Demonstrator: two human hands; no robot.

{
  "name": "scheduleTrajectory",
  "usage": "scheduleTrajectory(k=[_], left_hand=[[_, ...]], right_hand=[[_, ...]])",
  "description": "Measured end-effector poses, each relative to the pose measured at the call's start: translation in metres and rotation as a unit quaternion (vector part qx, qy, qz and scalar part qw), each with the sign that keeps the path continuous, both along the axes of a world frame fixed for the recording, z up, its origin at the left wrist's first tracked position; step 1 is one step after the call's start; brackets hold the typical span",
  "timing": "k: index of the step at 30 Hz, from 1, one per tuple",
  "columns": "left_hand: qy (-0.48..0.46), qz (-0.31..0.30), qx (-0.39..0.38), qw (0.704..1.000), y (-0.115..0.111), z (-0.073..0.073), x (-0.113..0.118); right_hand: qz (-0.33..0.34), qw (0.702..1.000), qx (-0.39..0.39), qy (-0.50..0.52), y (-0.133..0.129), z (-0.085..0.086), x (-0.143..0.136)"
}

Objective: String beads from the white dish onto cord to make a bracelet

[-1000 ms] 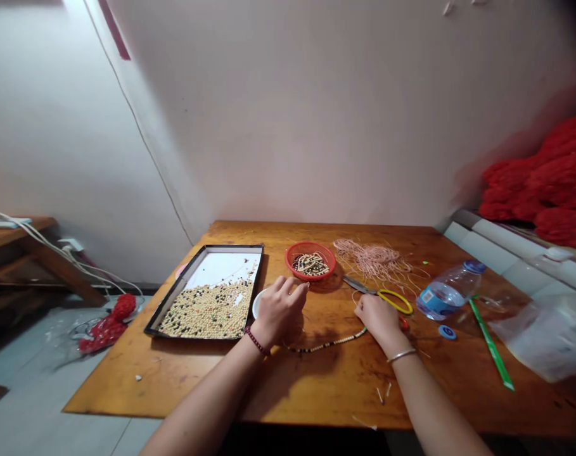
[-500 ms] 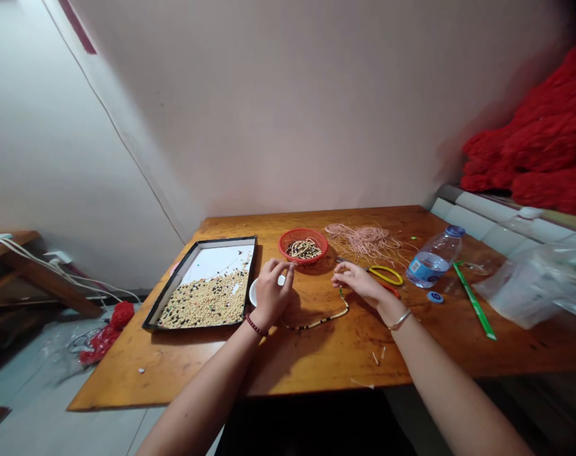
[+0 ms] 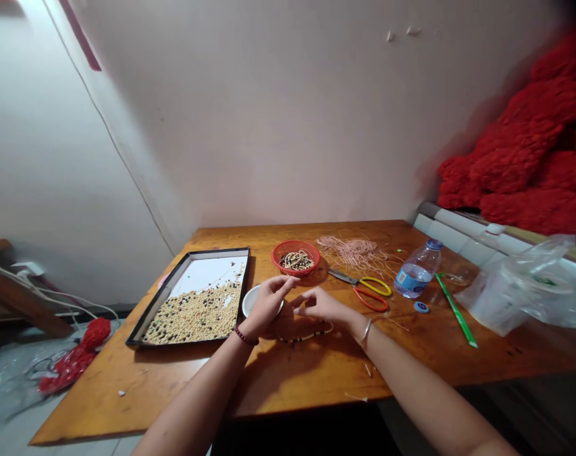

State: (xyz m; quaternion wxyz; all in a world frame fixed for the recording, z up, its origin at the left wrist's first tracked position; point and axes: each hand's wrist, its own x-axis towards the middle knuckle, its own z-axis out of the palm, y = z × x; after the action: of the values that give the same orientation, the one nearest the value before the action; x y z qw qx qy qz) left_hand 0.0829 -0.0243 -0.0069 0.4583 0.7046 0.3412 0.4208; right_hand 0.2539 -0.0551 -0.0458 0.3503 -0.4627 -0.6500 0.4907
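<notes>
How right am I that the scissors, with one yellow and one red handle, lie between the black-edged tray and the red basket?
The place is wrong: in the head view, the scissors, with one yellow and one red handle, lie between the red basket and the bottle.

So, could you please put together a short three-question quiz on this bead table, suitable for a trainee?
1. True or false: both handles of the scissors are yellow.
2. Multiple choice: what is worn on the wrist of the right hand?
A) a dark red bead bracelet
B) a silver-coloured bangle
C) a watch
3. Fill in the blank: loose pale and dark beads cover part of the ____ that lies to the left of the white bowl.

Key: 1 false (one is yellow, the other orange-red); 2 B; 3 tray.
</notes>
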Motion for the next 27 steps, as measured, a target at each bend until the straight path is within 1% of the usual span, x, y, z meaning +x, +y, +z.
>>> scheduleTrajectory(k=[2, 4, 5, 7, 9, 11, 13, 15, 17, 19, 24, 27], left_hand=[[0.007, 0.009, 0.014, 1.000, 0.001, -0.002, 0.001], [0.025, 0.022, 0.044, 0.998, 0.003, -0.006, 0.001], [0.043, 0.031, 0.064, 0.997, 0.003, -0.009, 0.001], [0.110, 0.048, 0.110, 0.987, 0.003, -0.013, 0.001], [0.203, 0.047, 0.168, 0.964, 0.003, -0.016, -0.001], [0.275, 0.015, 0.239, 0.931, 0.002, -0.018, -0.002], [0.307, -0.015, 0.298, 0.904, 0.002, -0.018, -0.003], [0.315, -0.035, 0.325, 0.891, 0.001, -0.018, -0.002], [0.318, -0.058, 0.325, 0.889, 0.001, -0.017, -0.001], [0.324, -0.082, 0.307, 0.891, -0.001, -0.015, -0.001], [0.306, -0.138, 0.245, 0.909, -0.007, -0.008, 0.000], [0.308, -0.135, 0.247, 0.909, -0.010, -0.009, 0.001]], right_hand=[[0.015, 1.000, -0.011, 0.008, -0.002, -0.004, 0.001], [0.022, 0.999, -0.019, 0.031, -0.004, -0.006, 0.003], [0.019, 0.998, -0.025, 0.045, -0.005, -0.006, 0.005], [-0.008, 0.996, -0.039, 0.081, -0.006, -0.004, 0.007], [-0.044, 0.991, -0.048, 0.121, -0.007, 0.000, 0.010], [-0.069, 0.982, -0.049, 0.169, -0.006, 0.003, 0.013], [-0.103, 0.969, -0.053, 0.218, -0.004, 0.005, 0.016], [-0.143, 0.955, -0.057, 0.255, -0.002, 0.006, 0.020], [-0.170, 0.943, -0.061, 0.281, -0.001, 0.007, 0.023], [-0.182, 0.934, -0.066, 0.299, 0.001, 0.007, 0.026], [-0.194, 0.919, -0.075, 0.335, 0.004, 0.004, 0.031], [-0.197, 0.916, -0.071, 0.342, 0.006, 0.002, 0.032]])
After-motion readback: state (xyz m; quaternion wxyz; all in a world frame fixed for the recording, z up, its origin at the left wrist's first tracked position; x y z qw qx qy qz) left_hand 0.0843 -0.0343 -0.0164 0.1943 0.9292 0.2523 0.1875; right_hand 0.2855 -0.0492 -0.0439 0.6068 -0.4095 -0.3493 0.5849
